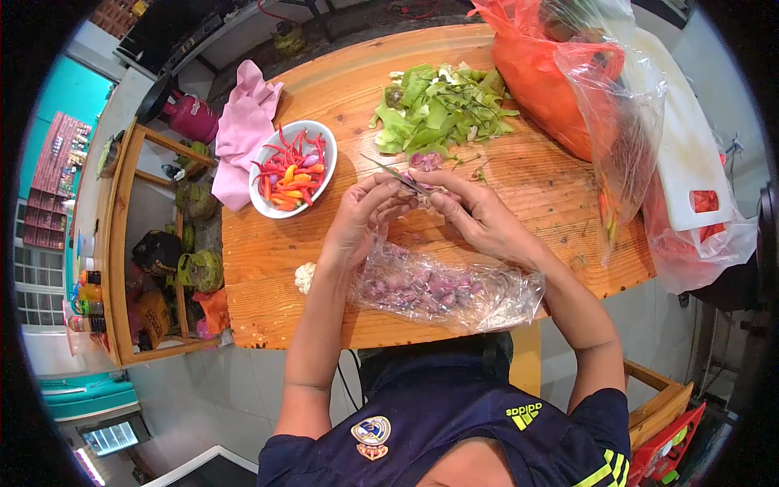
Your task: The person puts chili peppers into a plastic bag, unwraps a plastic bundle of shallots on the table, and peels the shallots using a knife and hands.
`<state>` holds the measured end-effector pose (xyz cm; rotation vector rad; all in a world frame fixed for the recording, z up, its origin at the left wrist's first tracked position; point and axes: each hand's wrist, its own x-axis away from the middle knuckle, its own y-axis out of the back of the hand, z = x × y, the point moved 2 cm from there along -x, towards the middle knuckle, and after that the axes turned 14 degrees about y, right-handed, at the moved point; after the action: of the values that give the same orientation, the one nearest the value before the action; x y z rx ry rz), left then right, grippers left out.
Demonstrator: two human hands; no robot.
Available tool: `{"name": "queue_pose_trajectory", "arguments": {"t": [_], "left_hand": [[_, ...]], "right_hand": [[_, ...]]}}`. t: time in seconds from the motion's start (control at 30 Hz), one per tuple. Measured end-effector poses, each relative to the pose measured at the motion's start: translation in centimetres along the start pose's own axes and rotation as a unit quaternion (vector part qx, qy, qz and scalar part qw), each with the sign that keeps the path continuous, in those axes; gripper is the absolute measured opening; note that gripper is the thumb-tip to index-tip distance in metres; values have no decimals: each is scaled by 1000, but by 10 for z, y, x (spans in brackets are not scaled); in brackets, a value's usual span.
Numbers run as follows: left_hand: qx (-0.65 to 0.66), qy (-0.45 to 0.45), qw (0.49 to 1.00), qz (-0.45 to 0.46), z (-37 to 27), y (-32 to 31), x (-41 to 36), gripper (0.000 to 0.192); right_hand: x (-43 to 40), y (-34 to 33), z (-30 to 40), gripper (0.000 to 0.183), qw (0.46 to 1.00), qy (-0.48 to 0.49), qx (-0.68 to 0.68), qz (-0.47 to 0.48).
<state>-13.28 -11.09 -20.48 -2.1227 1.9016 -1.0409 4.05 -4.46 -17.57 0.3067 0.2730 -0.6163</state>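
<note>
Over the wooden table, my left hand [372, 204] pinches a small piece, apparently a shallot, mostly hidden by the fingers. My right hand [468, 207] holds a small knife [389, 170] whose blade points up and left, across the tips of my left fingers; its handle is hidden. Just beyond the hands are purple shallots or their skins [426, 161]. Below the hands, a clear plastic bag [505, 298] full of shallots [426, 289] lies near the table edge. A garlic bulb [305, 277] sits beside my left forearm. An oval white bowl [331, 152] holds red and orange chillies [298, 176] and some shallots.
A pink cloth [243, 140] lies left of the bowl. Green peelings [426, 109] are heaped at the table's far side. On the right are a full red plastic bag [535, 85], clear bags and a white cutting board [688, 146]. A wooden frame [115, 243] stands left of the table.
</note>
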Motion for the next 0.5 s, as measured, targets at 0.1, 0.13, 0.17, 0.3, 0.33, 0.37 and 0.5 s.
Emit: {"name": "queue_pose_trajectory", "arguments": {"t": [0.1, 0.13, 0.17, 0.3, 0.33, 0.37, 0.5], "left_hand": [[8, 2, 1000, -3, 2, 3, -2, 22], [9, 0, 1000, -5, 2, 5, -2, 22], [9, 0, 1000, -4, 3, 6, -3, 22], [-25, -6, 1000, -7, 3, 9, -4, 25], [-43, -3, 999, -11, 3, 9, -4, 28], [-43, -3, 999, -10, 3, 10, -3, 28], [-44, -3, 999, -8, 3, 11, -3, 30]], "right_hand": [[1, -3, -10, 31, 996, 79, 4, -30], [1, -3, -13, 31, 996, 79, 4, -30], [0, -3, -14, 31, 994, 104, 23, -32], [1, 0, -7, 31, 1000, 23, -9, -17], [2, 0, -9, 31, 1000, 23, -9, -17], [2, 0, -12, 32, 999, 29, -7, -22], [3, 2, -7, 33, 999, -11, -38, -16]]}}
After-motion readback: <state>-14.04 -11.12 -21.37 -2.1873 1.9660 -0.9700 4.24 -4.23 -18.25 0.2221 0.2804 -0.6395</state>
